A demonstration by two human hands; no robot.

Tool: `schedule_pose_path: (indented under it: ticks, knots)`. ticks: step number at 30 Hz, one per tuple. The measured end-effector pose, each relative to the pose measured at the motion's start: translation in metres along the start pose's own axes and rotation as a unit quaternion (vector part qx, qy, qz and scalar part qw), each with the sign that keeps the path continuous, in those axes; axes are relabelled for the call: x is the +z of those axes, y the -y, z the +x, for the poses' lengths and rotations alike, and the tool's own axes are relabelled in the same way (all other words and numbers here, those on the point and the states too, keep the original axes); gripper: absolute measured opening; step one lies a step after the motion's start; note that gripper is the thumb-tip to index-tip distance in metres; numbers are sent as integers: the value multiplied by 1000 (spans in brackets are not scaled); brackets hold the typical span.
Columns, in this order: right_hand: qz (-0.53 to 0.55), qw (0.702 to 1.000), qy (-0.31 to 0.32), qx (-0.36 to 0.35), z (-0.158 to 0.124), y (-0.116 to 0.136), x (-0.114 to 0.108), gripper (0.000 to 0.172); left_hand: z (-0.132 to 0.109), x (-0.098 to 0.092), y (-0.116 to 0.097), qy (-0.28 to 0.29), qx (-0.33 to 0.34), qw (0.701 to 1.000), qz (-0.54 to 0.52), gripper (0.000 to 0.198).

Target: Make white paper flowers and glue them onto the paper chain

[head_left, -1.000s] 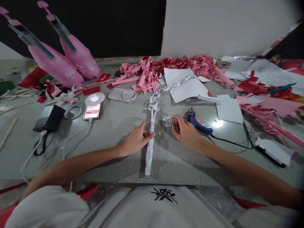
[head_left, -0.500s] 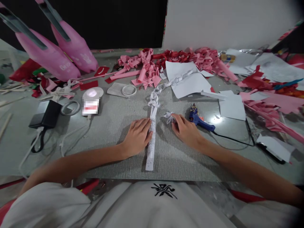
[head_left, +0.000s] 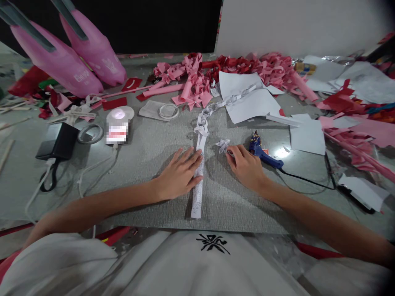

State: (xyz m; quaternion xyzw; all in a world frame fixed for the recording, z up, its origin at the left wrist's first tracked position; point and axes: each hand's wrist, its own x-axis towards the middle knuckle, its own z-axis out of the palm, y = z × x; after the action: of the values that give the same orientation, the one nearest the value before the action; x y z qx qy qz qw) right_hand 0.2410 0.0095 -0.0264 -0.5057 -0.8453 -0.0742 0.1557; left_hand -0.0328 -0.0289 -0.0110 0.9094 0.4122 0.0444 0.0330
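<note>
My left hand (head_left: 179,174) lies with its fingers spread flat, fingertips and thumb across a long white paper strip (head_left: 196,203) with faint printed marks. A looped chain of white paper (head_left: 203,122) continues from the strip's far end towards the back. A small white paper flower (head_left: 222,144) shows its pointed petals at the fingertips of my right hand (head_left: 247,166). Those fingers are curled, thumb and index pinched at the flower's near edge. A blue hot glue gun (head_left: 262,152) lies just right of that hand, nozzle pointing away from me.
Pink and red paper pieces (head_left: 191,78) are heaped along the back. White sheets (head_left: 249,98) lie under the chain's far end. To the left are a black adapter (head_left: 57,142), a ring of tape (head_left: 90,133) and pink bags (head_left: 55,61). The glue gun's black cord (head_left: 308,181) runs right.
My right fingers have shifted slightly, and more of the flower shows, turned differently. The fingers of my left hand have spread further over the strip. The whole view has tilted a little.
</note>
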Motion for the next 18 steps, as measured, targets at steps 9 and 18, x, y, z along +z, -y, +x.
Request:
schedule_pose_path:
  ticks: [9,18]
  knots:
    - [-194,963,183,24,-13,-46,-66,40,4,19,-4,-10,-25,998,-52,80]
    - [-174,948,254,79,-10,-64,-66,39,7,12,3,9,-18,996,-87,81]
